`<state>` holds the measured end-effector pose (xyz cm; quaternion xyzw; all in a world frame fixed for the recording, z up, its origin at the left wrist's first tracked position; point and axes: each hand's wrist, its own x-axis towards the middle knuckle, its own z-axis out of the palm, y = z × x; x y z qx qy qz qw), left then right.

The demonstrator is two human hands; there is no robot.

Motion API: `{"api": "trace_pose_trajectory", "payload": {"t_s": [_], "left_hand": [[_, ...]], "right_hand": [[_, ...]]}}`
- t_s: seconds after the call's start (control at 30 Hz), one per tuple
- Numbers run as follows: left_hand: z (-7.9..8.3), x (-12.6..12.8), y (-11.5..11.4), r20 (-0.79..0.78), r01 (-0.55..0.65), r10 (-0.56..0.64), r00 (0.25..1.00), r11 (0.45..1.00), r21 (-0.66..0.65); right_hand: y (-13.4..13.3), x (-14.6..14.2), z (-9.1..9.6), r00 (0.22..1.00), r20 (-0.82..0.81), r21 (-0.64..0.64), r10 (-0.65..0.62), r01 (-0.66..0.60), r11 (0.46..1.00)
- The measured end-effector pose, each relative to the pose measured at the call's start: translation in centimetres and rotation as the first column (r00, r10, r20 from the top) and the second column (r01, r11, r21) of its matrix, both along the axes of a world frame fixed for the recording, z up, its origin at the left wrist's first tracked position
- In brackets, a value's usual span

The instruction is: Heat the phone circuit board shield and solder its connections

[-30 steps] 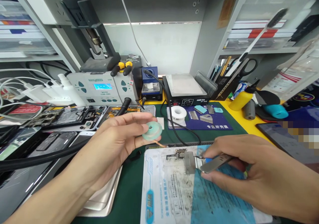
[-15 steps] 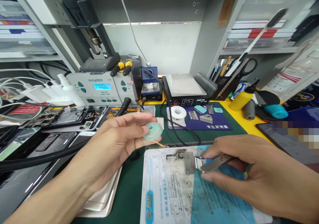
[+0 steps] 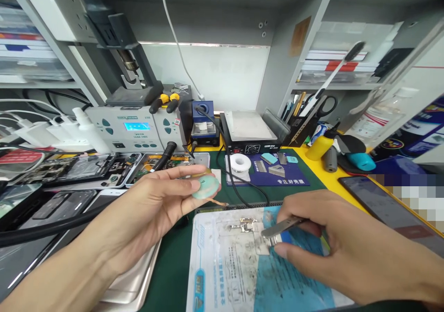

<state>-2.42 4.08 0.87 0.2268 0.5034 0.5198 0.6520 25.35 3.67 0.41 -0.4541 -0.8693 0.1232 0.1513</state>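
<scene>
Between the thumb and fingers of my left hand (image 3: pixel 173 187) is a translucent green spool of desoldering braid (image 3: pixel 206 187), a short copper end (image 3: pixel 218 203) trailing from it. My right hand (image 3: pixel 322 238) pinches a flat silver metal tool (image 3: pixel 282 228) with a rounded end, over the right half of the repair mat (image 3: pixel 222 266). I cannot make out its exact kind. Under its tip lies a thin square metal plate (image 3: pixel 261 246), with something blue partly hidden by my fingers. Just left of the tool, a small circuit board (image 3: pixel 248 225) rests on the mat.
Opened phones (image 3: pixel 79 168) and a black hose (image 3: pixel 58 222) lie at left. A hot-air station (image 3: pixel 138 131), a heating plate (image 3: pixel 251 131) and a white solder wire spool (image 3: pixel 240 163) stand behind. A black cable (image 3: pixel 239 187) crosses toward the mat. At right lies a phone (image 3: pixel 374 201).
The view has shifted slightly, so the scene sits further left. The silver tool has turned in my right hand, its rounded end now pointing up-left over the plate. My left hand keeps the spool.
</scene>
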Motion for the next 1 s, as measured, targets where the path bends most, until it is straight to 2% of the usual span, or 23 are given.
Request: {"api": "trace_pose_trajectory", "payload": {"t_s": [0.1,0.2,0.47,0.6,0.87,1.0], "left_hand": [[-0.1,-0.3,0.1,0.033,0.004,-0.004,0.999,1.000,-0.001],[-0.2,-0.5,0.2,0.058,0.006,-0.006,0.998,1.000,0.000],[-0.3,-0.7,0.2,0.099,0.034,-0.033,0.995,0.999,-0.014],[-0.3,-0.8,0.1,0.076,0.049,-0.051,0.996,0.998,0.032],[0.1,-1.0,-0.4,-0.113,0.123,-0.113,0.987,0.989,0.084],[0.0,-1.2,-0.5,-0.179,0.147,-0.124,0.976,0.982,0.122]], "right_hand": [[0.1,-0.4,0.5,0.992,0.088,-0.007,0.094,-0.094,0.996],[0.1,-0.2,0.3,0.996,0.056,-0.028,0.074,-0.073,0.997],[1.0,0.8,0.8,0.982,-0.165,-0.124,-0.089,0.069,0.990],[2.3,0.8,1.0,0.955,-0.225,-0.097,-0.195,0.177,0.979],[4.5,2.0,-0.3,0.950,-0.002,-0.157,-0.312,0.308,0.938],[5.5,2.6,-1.1,0.952,0.004,-0.159,-0.306,0.302,0.940]]}}
